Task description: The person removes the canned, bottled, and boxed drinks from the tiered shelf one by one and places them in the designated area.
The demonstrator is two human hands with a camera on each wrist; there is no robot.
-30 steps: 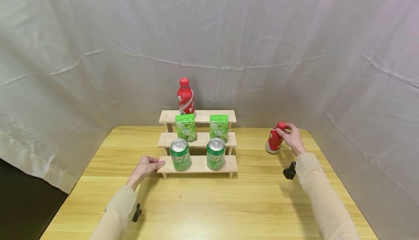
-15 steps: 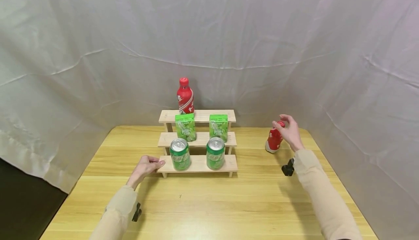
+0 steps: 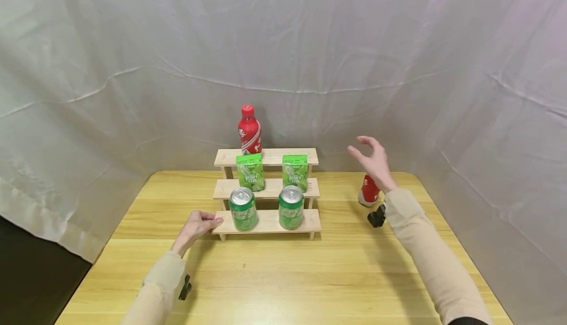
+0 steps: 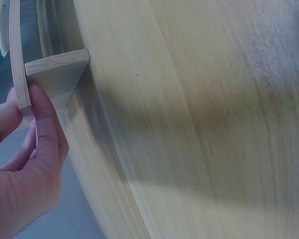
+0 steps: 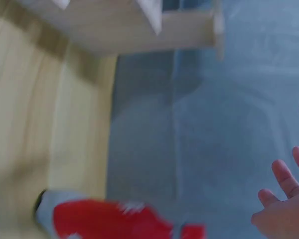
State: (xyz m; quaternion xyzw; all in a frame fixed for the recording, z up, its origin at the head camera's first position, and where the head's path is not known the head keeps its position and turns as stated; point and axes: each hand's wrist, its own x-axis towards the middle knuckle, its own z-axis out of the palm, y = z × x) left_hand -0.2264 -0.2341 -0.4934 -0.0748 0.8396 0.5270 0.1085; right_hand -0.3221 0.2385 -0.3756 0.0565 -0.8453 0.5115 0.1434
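My left hand [image 3: 195,227] pinches the left end of the lowest board of a three-tier wooden display shelf [image 3: 267,222]; in the left wrist view thumb and fingers lie on either side of the board [image 4: 21,79]. To the right, my right hand [image 3: 374,160] is raised with its fingers spread apart and holds nothing. Below it a red bottle [image 3: 368,192] stands on the table, its top hidden behind the hand; the right wrist view shows this red bottle [image 5: 109,219] apart from the fingers [image 5: 286,179].
A second red bottle [image 3: 250,133] stands at the left of the top tier. Two green drink cartons [image 3: 251,173] occupy the middle tier, and two green cans [image 3: 243,211] the lowest. Grey curtains [image 3: 283,59] enclose the wooden table [image 3: 283,280] at the back and sides.
My right hand has let go of the red bottle's top and moved up and to the left. The bottle stays standing on the table. My left hand keeps its place on the shelf.
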